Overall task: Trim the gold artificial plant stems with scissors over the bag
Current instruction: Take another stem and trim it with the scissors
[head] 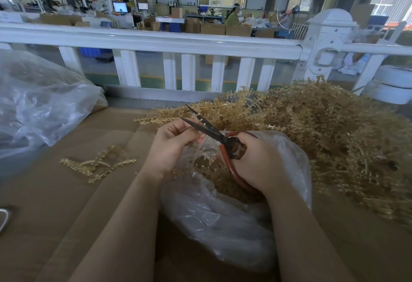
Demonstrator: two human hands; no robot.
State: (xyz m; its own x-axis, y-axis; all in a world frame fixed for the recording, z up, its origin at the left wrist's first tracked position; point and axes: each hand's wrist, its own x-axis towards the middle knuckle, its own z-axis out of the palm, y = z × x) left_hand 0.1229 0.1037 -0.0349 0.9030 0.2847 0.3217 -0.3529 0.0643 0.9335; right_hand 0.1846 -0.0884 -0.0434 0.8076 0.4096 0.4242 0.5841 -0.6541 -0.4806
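- Right hand (256, 161): grip closed round the red handles of the scissors (214, 133), dark blades parted and pointing up-left.
- Left hand (171, 143): pinching a gold stem (199, 118) that lies between the blades.
- Clear plastic bag (223, 226): open beneath both hands, gold pieces inside.
- Heap of gold stems (323, 134): on the worktop (66, 203), right of the bag.
- Small cluster of stems (98, 163): left of the hands.
- Large clear bag (40, 103): far left.
- White railing (156, 41): behind the worktop.

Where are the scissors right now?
In the head view, centre: the scissors are gripped by the right hand above the plastic bag, blades open beside the left hand.
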